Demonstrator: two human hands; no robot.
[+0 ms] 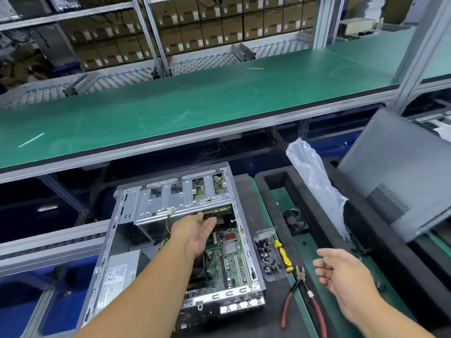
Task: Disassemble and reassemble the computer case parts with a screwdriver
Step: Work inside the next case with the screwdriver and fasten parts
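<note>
Your left forearm runs up from the bottom edge into the open computer case (175, 242). Left hand (195, 230) is palm-up over the motherboard (227, 254), fingers extended toward the dark part under the silver drive cage (183, 198); fingertips blurred, so you cannot tell whether they touch it. Nothing visibly gripped.

Your right hand (341, 269) hovers over the green mat (307, 242) to the right of the case, fingers loosely curled, holding nothing.

Case lies on its side on dark foam, side cover off, power supply (117, 276) at lower left inside it.

Yellow-handled screwdriver (283, 256) lies on the mat just right of the case, beside a clear box of dark screws (267, 256). Red-handled pliers (302, 298) lie nearer you, below the screwdriver, untouched.

Small black fan (295, 220) sits in a foam recess beyond. Crumpled clear plastic bag (314, 181) stands behind it. Grey side panel (400, 174) leans tilted at far right. Green shelf (195, 103) spans above.
</note>
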